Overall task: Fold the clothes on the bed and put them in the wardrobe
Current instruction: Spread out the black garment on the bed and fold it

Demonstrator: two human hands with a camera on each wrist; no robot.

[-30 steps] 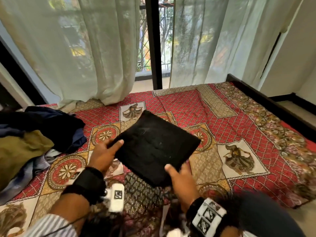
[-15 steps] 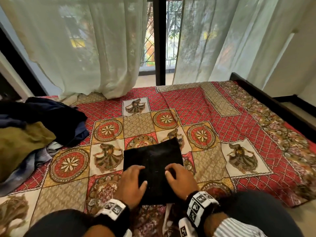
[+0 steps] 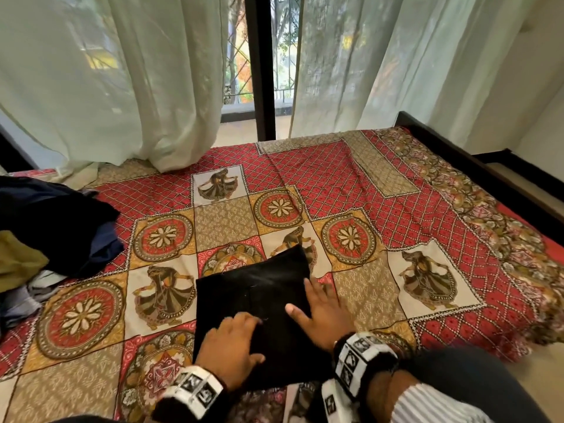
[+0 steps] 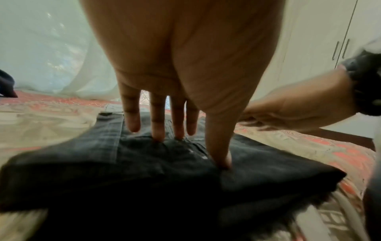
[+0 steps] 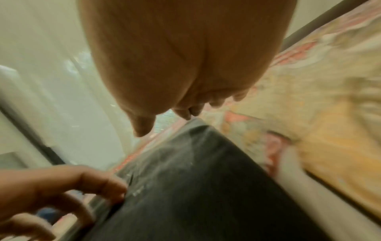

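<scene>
We're pressing down on the folded black garment (image 3: 253,303), which is lying on the patterned bedspread (image 3: 396,209) near the bed's front edge. Our left hand (image 3: 232,346) is resting on it with straight fingers (image 4: 158,128), gripping nothing. Our right hand (image 3: 320,312) is lying flat along its right edge, fingers spread. The unfolded clothes pile (image 3: 45,233) is sitting well apart at the far left.
</scene>
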